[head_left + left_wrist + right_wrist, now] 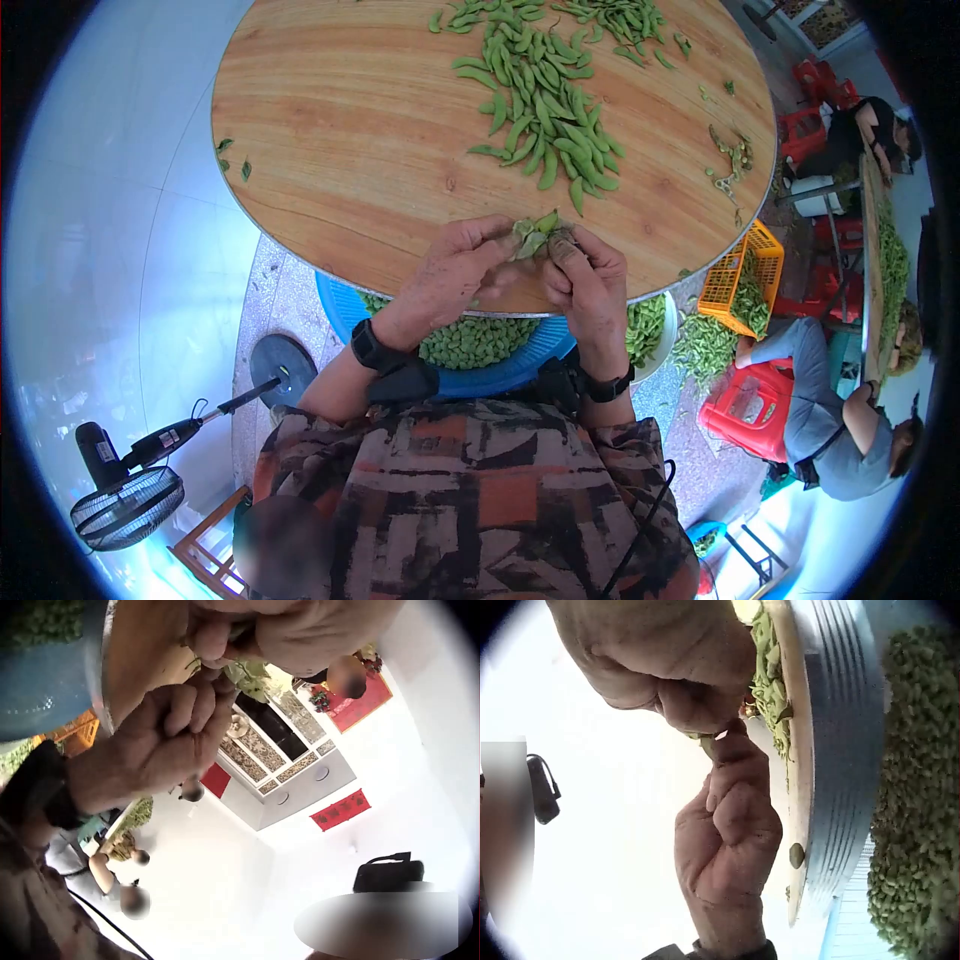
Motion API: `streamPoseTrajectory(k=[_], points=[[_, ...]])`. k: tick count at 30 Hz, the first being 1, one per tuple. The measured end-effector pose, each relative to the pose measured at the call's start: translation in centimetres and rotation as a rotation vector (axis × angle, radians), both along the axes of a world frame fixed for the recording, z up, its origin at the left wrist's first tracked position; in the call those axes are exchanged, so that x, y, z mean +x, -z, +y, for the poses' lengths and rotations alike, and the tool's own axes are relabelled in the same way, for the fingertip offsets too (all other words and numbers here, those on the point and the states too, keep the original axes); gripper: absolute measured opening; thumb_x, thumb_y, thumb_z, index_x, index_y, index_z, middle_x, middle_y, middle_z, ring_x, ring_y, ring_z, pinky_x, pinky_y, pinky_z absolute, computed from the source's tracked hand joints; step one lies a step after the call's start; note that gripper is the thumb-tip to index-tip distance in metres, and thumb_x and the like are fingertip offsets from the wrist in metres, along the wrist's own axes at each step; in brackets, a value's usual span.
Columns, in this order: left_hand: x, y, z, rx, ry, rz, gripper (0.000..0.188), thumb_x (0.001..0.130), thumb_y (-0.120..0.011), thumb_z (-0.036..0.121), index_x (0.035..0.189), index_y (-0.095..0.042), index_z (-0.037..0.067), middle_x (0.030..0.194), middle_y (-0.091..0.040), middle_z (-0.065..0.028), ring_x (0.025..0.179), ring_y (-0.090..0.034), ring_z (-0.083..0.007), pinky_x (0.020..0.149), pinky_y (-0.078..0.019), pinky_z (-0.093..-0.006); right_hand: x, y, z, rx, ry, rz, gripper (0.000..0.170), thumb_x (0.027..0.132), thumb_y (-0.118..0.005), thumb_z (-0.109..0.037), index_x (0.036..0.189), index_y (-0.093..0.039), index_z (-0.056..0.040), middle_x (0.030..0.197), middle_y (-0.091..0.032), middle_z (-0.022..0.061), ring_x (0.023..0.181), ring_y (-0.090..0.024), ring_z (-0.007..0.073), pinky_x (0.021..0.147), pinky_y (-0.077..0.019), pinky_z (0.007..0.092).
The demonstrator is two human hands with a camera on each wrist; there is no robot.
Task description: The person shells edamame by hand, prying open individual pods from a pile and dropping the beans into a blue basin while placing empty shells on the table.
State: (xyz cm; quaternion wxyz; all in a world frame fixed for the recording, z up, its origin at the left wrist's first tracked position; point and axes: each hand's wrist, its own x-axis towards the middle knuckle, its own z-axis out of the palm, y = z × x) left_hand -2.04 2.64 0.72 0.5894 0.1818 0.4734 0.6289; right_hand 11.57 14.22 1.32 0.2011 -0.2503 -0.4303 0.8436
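Above the near edge of the round wooden table (340,150), both hands meet at a small cluster of green soybean pods (533,240) with leafy bits on it. My left hand (455,268) pinches the cluster's left side between thumb and fingers. From the other side, the right hand (592,285) grips it with its thumb on top and the fingers curled. In the left wrist view, pale green leafy pieces (251,679) show between the two hands. Fingers hide most of the cluster in the right wrist view. Just beyond the hands lies a pile of soybean pods (545,110).
Below the table edge stands a blue basin (465,380) full of shelled green beans (480,342). A white bowl of pods (645,335), an orange crate (775,255) and a red stool (735,410) are to the right. A fan (130,505) stands left; people sit at another table.
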Motion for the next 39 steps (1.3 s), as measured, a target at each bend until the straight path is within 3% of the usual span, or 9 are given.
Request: streamPoseTrajectory(k=[6,8,13,21,23,30,34,37,39], points=[[0.6,-1.0,-0.3,-0.087,-0.142,-0.066,0.027,0.097,-0.053,0.014,0.120,-0.058,0.002,0.087,-0.059,0.0008,0.070,-0.050,-0.0042,0.053,-0.0384,-0.0183,0.1,-0.2,-0.9,0.339,0.089,-0.016,0.011,0.095,-0.054,-0.007,0.097,-0.062,0.0016,0.065,-0.049,-0.0031,0.053,-0.040,0.0021,0.045,-0.0302,0.0180],[-0.2,-2.7,-1.4,0.020,0.038,0.227,0.025,0.095,-0.055,0.010,0.118,-0.060,0.001,0.093,-0.062,-0.0005,0.078,-0.056,-0.0071,0.061,-0.0449,-0.0196,1.8,-1.6,0.8,0.356,0.112,-0.089,0.016,0.093,-0.053,-0.003,0.102,-0.064,0.0027,0.069,-0.055,-0.0011,0.053,-0.042,0.0030,0.045,-0.0302,0.0184],[-1.7,-1.0,-4.5,0.000,0.136,0.530,0.018,0.094,-0.056,0.006,0.108,-0.063,-0.001,0.100,-0.065,-0.0047,0.089,-0.061,-0.0135,0.074,-0.0494,-0.0260,10.1,-2.9,6.7,0.920,-0.279,-0.057,0.028,0.064,-0.057,-0.009,0.084,-0.067,0.0081,0.063,-0.060,0.0092,0.044,-0.049,0.0141,0.045,-0.0358,0.0241],[-1.8,-1.8,-4.9,0.259,0.512,0.714,0.014,0.092,-0.058,0.008,0.100,-0.065,-0.002,0.093,-0.068,-0.0084,0.090,-0.063,-0.0165,0.081,-0.0488,-0.0299,15.3,-2.6,8.9,0.790,-0.261,-0.478,0.023,0.083,-0.054,0.000,0.101,-0.067,0.0057,0.065,-0.060,0.0033,0.058,-0.053,0.0086,0.054,-0.0413,0.0232],[-2.9,-2.4,-3.8,0.131,0.374,0.624,0.015,0.092,-0.060,0.011,0.100,-0.065,0.000,0.093,-0.067,-0.0082,0.088,-0.063,-0.0178,0.081,-0.0489,-0.0291,13.7,-2.5,8.9,0.815,-0.260,-0.441,0.022,0.083,-0.055,-0.001,0.101,-0.067,0.0051,0.066,-0.061,0.0032,0.058,-0.053,0.0086,0.055,-0.0418,0.0233],[-8.0,0.3,5.4,0.113,-0.218,1.714,0.012,0.082,-0.062,0.004,0.094,-0.062,0.001,0.086,-0.061,-0.0136,0.074,-0.059,-0.0314,0.069,-0.0480,-0.0362,8.6,-2.0,7.1,0.727,-0.181,-0.293,0.022,0.087,-0.054,-0.001,0.105,-0.067,0.0035,0.074,-0.064,0.0034,0.067,-0.058,0.0084,0.063,-0.0474,0.0233],[-8.2,0.3,5.3,0.064,-0.162,1.681,0.009,0.081,-0.062,0.003,0.090,-0.060,0.000,0.086,-0.061,-0.0158,0.075,-0.058,-0.0371,0.069,-0.0484,-0.0385,6.1,-1.6,5.6,0.667,-0.146,-0.295,0.022,0.090,-0.056,-0.004,0.107,-0.066,0.0034,0.077,-0.064,0.0015,0.070,-0.057,0.0073,0.065,-0.0466,0.0222],[-6.7,-0.7,3.7,0.019,-0.140,1.495,0.010,0.083,-0.062,0.004,0.093,-0.062,0.001,0.083,-0.064,-0.0102,0.071,-0.060,-0.0278,0.067,-0.0483,-0.0360,3.6,-0.6,3.9,0.602,-0.084,-0.269,0.022,0.092,-0.056,-0.008,0.110,-0.066,0.0017,0.078,-0.063,-0.0008,0.067,-0.053,0.0046,0.060,-0.0435,0.0200],[-4.4,-2.5,2.4,-0.129,-0.003,0.938,0.011,0.087,-0.062,0.005,0.097,-0.064,0.001,0.083,-0.065,-0.0031,0.073,-0.061,-0.0136,0.067,-0.0482,-0.0287,1.8,-0.3,2.5,0.416,0.037,-0.241,0.023,0.093,-0.055,-0.007,0.113,-0.065,-0.0002,0.077,-0.061,-0.0028,0.062,-0.047,0.0018,0.054,-0.0384,0.0177]])
